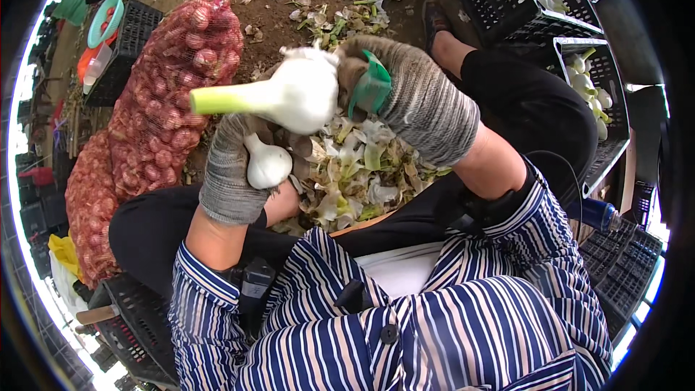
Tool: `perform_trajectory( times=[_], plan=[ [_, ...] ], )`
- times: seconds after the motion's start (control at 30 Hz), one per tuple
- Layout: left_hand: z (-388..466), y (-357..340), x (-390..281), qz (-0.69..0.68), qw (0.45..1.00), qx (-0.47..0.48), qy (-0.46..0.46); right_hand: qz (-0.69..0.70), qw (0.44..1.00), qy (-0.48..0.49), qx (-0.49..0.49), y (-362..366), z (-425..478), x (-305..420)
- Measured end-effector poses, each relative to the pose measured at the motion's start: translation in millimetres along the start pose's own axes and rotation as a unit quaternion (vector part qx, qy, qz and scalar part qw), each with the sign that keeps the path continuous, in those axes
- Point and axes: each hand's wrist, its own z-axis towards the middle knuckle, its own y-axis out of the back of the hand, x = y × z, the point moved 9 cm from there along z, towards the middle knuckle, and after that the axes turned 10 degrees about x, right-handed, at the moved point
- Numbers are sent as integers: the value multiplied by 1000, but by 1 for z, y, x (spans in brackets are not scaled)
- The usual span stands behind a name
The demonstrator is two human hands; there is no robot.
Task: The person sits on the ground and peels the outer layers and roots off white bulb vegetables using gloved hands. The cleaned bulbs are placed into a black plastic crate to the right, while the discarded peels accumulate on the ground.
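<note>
A large white garlic bulb (307, 92) with a cut pale-green stem is raised between my gloved hands, its stem pointing left. My right hand (402, 95), in a grey knitted glove with green tape around a finger, has its fingers at the root end of the bulb. My left hand (239, 165), gloved the same way, is closed around a smaller white garlic bulb (270, 166) in its palm; its fingers are partly hidden behind the large bulb. Below the hands, a heap of garlic peelings (364, 168) lies between my legs.
Red mesh sacks of bulbs (168, 103) stand at the left. Black plastic crates (619, 141) holding garlic are at the right, and another crate (136, 336) with a wooden handle beside it is at lower left. Peelings litter the dirt floor (271, 11). Part of another person shows at upper left.
</note>
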Motion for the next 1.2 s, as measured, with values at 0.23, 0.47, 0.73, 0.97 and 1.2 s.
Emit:
perform_trajectory(
  times=[0.23,0.47,0.73,0.97,1.2],
  plan=[
    [13,-1,8,-6,998,-65,-14,-321,944,69,-24,-19,-9,32],
    [3,-23,6,-96,987,70,106,300,948,-81,68,-26,2,-11],
    [1,-28,-10,-83,993,84,27,-55,989,-133,17,32,13,-66],
    [0,0,-17,24,999,-22,11,-347,937,-43,-25,18,9,-30],
    [17,19,-11,145,988,-38,-44,11,986,-126,106,-38,13,-46]
  ],
)
